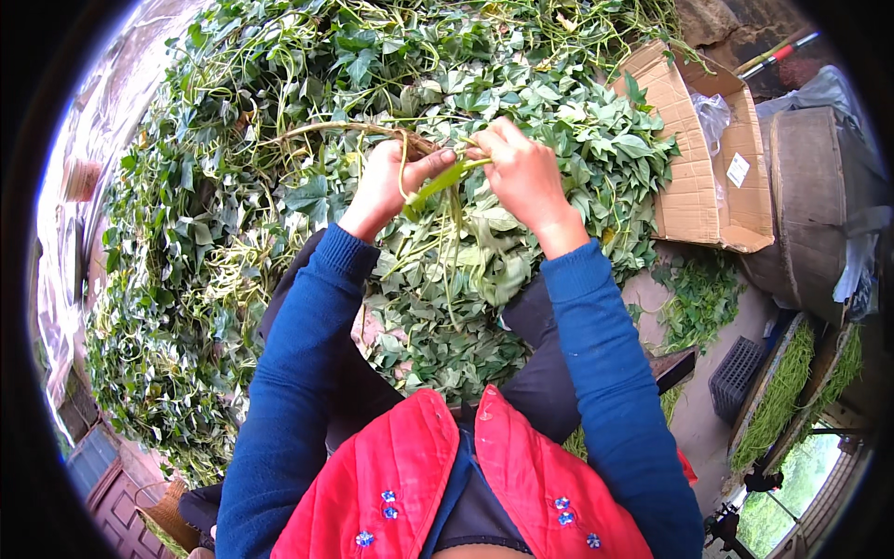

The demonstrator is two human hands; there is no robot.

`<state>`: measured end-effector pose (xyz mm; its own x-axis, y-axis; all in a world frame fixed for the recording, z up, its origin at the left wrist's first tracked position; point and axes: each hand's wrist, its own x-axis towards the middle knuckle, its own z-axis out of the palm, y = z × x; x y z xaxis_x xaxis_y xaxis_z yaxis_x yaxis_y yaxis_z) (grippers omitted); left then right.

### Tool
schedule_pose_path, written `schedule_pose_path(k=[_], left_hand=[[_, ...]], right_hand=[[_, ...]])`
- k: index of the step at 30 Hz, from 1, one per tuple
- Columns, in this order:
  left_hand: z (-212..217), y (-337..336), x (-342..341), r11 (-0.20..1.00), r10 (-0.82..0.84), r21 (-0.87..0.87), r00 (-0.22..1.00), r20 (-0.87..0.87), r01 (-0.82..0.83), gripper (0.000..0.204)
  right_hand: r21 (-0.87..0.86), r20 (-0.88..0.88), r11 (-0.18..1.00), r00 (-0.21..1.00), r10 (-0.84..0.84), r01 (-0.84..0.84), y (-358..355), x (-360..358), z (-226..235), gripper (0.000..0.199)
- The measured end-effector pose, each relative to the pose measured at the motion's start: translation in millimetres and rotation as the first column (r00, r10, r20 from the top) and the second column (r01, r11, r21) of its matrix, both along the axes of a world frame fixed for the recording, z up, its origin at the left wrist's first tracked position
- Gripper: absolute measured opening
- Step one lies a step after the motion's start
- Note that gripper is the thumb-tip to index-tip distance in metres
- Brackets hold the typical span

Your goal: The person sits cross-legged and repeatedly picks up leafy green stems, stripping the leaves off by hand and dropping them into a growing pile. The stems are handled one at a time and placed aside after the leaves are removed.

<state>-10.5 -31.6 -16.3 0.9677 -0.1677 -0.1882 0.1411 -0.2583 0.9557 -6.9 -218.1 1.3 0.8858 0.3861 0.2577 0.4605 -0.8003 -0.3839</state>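
Note:
My left hand (380,184) is closed around a leafy vine, and the vine's brown stem (340,127) runs out from it to the left. Close by on the right, my right hand (523,177) pinches a thin green stalk (477,164) of this vine between thumb and fingers. A limp green leaf (436,186) hangs between the two hands, slightly blurred. Beneath and beyond them spreads a large heap of cut leafy vines (196,224), reaching down between my knees. Both forearms come up from below in blue sleeves.
An open cardboard box (687,177) lies against the heap's right side, with a big brown container (812,200) behind it. Lower right are a dark plastic crate (737,367) and trays of green stalks (780,396). A wicker basket (169,511) stands lower left; plastic sheeting (82,177) hangs far left.

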Motion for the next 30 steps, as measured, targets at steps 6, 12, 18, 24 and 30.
schedule_pose_path(k=[6, 12, 18, 24, 30], left_hand=[[-4.2, -1.1, 1.9, 0.936, -0.135, -0.339, 0.986, -0.096, 0.095, 0.021], [-3.4, 0.0, -6.1, 0.937, -0.151, -0.335, 0.978, -0.144, 0.096, 0.023], [-11.8, 3.0, -17.0, 0.936, -0.251, -0.299, 0.946, -0.204, 0.184, 0.026], [-13.3, 14.5, 6.5, 0.985, 0.089, 0.144, 0.995, 0.041, -0.094, 0.039], [2.6, -0.5, 7.2, 0.973, 0.199, 0.125, 0.980, -0.017, -0.195, 0.026]], right_hand=[[0.049, 0.050, 0.998, 0.998, 0.026, -0.028, -8.2, 7.2, -5.4, 0.027], [0.074, 0.117, 0.994, 0.991, 0.072, -0.081, -10.5, 11.3, -8.5, 0.030], [0.000, 0.089, 0.924, 0.921, -0.380, 0.381, -63.8, 32.7, -15.3, 0.013], [0.526, -0.474, 0.803, 0.880, 0.002, 0.282, 7.9, -13.4, 3.2, 0.023], [0.615, -0.702, 0.665, 0.679, 0.216, 0.424, 26.5, -24.7, -37.3, 0.023]])
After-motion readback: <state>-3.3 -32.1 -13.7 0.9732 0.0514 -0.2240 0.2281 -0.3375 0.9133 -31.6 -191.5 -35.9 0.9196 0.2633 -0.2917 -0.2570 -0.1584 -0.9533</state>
